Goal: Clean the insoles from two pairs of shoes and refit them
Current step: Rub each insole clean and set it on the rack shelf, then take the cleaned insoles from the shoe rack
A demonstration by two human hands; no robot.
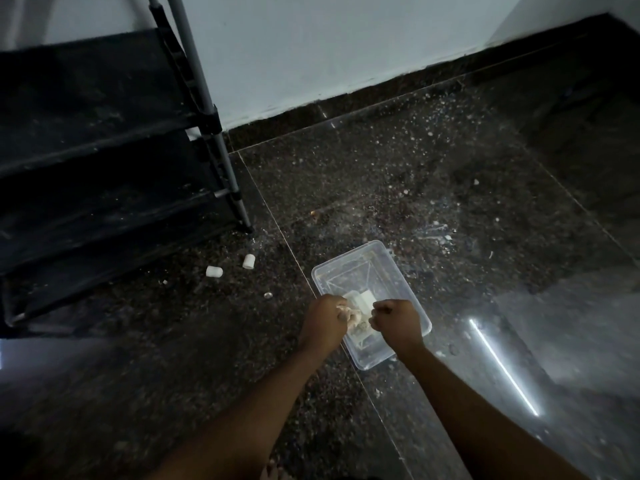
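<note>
A pale cloth (pixel 356 322) is gripped in the curled fingers of the left hand (pixel 323 315) and right hand (pixel 394 318) over the clear tub (pixel 398 268) on the floor; it is best twisted in opposite directions and kept low (so drips land inside); no insoles are seen.

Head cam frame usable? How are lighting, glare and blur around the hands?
Head view: dim overall, the black rack nearly loses detail; a bright glare streak crosses the polished floor right of the clear tub; left hand and right hand are slightly soft, and the pale wad they grip is too blurred to identify.
</note>
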